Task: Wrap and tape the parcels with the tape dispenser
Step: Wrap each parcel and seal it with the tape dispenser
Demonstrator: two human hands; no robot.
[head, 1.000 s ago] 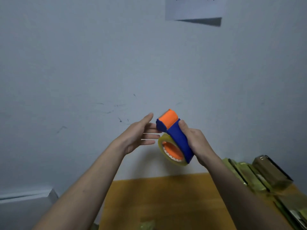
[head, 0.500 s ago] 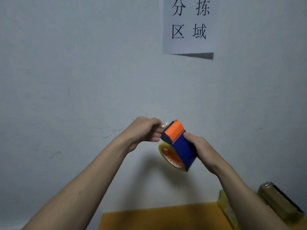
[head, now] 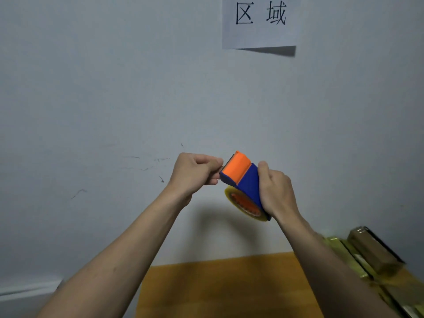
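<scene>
Two hands: both were raised in front of the wall (head: pixel 114 88), above the table's far edge.
Right hand (head: pixel 276 191): fingers were wrapped round the blue body of the tape dispenser (head: pixel 246 182), thumb lying along its upper edge.
Left hand (head: pixel 195 173): fingers were curled, thumb and forefinger pinched together right at the dispenser's orange front end; whether a tape end sat between them could not be told.
Tape dispenser: it was held in the air, tilted, orange cap up and to the left, blue handle down and to the right.
Tape roll (head: pixel 245 206): clear yellowish roll with an orange core, it sat under the blue body.
Parcels (head: pixel 376 253): a tape-wrapped brown box lay at the right edge, on glossy yellowish wrapped packs, well apart from the dispenser.
Table (head: pixel 218 285): orange-brown top, seen low in the view between the forearms.
Paper sign (head: pixel 260 21): a white sheet with black printed characters was on the wall, its lower edge lifting and casting a shadow.
</scene>
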